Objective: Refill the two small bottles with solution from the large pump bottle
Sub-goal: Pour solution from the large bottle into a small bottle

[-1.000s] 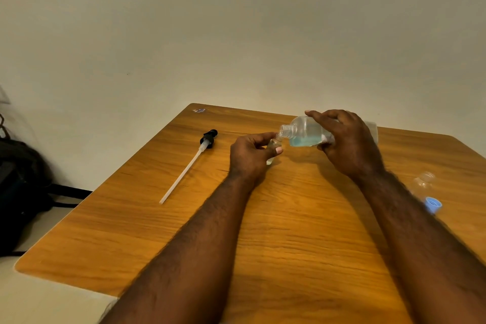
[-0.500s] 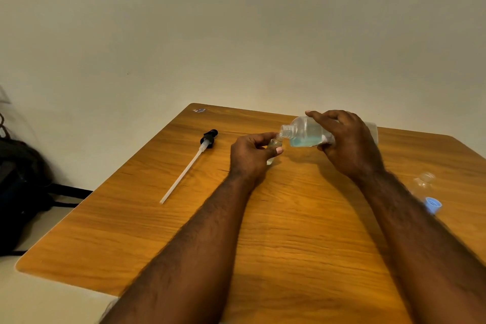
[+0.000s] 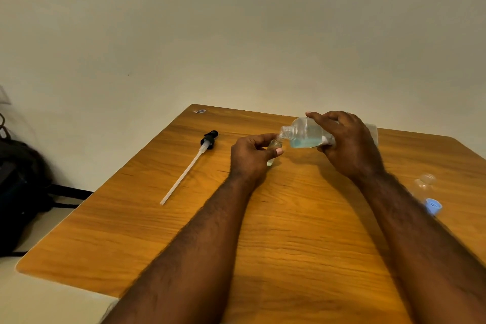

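We start at the left hand [image 3: 249, 158], with fingers and thumb curled round the small bottle [image 3: 273, 146], which stands upright. Whether its base rests on the table [image 3: 184, 231] or sits just off it we can't tell. Across at 3 o'clock, the right hand [image 3: 347, 144] is wrapped over the big bottle [image 3: 302, 134] from above, gripping its belly.

Here's the line that matters: the big bottle's long axis runs nearly flat from 3 to 9 o'clock, with the open neck at the 9 o'clock end, dipped a touch. That neck sits right at the small bottle's mouth. It is touching or just beside it, too close for us to call. The blue solution pools low in the belly, short of the neck, so we judge the pour needs more tilt from the right wrist while the left holds steady.

Further out, the pump [image 3: 209, 139] lies at 10 o'clock from the left hand, well apart, with its tube trailing toward 7 o'clock. At 4 o'clock from the right hand, beside that forearm, stands the second bottle [image 3: 424, 184] — clear and blurred, apparently empty — with a blue cap [image 3: 434, 205] just beside it. A bag [image 3: 18, 192] sits on the floor at 9 o'clock.
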